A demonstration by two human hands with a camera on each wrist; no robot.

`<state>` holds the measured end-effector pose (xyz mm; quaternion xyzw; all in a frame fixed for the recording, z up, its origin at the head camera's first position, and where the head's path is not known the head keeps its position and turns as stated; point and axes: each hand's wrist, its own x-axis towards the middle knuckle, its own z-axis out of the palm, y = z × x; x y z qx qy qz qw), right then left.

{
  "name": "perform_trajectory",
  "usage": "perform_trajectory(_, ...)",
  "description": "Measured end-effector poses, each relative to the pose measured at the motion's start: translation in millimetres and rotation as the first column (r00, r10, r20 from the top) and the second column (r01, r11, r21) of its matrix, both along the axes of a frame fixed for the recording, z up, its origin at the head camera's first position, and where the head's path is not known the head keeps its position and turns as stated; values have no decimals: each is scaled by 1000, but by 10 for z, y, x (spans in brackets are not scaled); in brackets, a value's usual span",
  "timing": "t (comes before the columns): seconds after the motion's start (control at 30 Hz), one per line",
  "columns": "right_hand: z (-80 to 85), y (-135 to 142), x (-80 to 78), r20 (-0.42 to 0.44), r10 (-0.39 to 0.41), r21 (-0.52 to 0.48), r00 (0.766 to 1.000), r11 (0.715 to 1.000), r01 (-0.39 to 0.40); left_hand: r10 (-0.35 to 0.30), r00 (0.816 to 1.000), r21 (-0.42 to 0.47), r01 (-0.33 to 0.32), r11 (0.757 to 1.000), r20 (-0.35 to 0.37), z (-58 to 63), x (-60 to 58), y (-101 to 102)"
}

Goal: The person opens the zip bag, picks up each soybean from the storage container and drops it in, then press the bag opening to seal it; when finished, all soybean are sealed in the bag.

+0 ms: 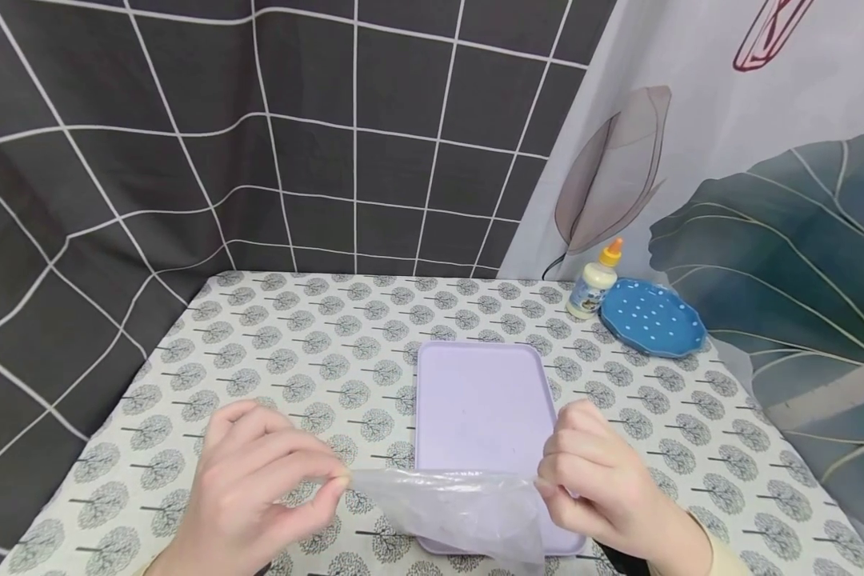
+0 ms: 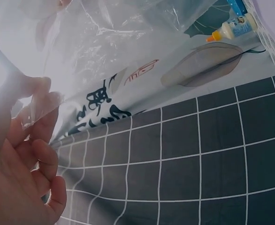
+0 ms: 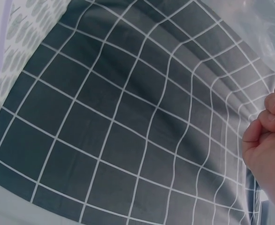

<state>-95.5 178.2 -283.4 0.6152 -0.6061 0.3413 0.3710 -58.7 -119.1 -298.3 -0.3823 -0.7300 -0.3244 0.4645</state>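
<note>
A clear plastic bag (image 1: pixel 468 516) is stretched between my two hands, above the near half of a lilac tray (image 1: pixel 482 408). My left hand (image 1: pixel 255 488) pinches one corner of it between thumb and index finger. At the other end, my right hand (image 1: pixel 601 476) grips the bag with its fingers curled in. In the left wrist view the see-through film (image 2: pixel 118 42) spreads away from the pinching fingers (image 2: pixel 46 105). Only the right hand's curled fingers (image 3: pixel 271 115) and a little of the film (image 3: pixel 256 28) appear at the right edge of the right wrist view.
A glue-like bottle (image 1: pixel 593 284) with an orange tip stands at the back right, beside a blue white-dotted plate (image 1: pixel 655 320). A tree-patterned cloth (image 1: pixel 317 320) covers the table. A dark gridded curtain (image 1: pixel 317 144) and a pale leaf-printed one (image 1: pixel 720 104) hang behind.
</note>
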Motion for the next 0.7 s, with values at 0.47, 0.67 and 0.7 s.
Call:
perform_trajectory(0.47, 19, 33, 25, 139, 54, 8, 989, 998, -55, 24, 999, 31, -25, 999, 39, -8, 12, -44)
perform_trajectory(0.67, -1, 53, 80, 240, -5, 48, 971, 999, -7, 16, 999, 47, -19, 999, 52, -50, 23, -88)
perform_trajectory(0.7, -16, 61, 94, 261, -28, 55, 965, 998, 14, 14, 999, 48, -17, 999, 52, -61, 24, -97)
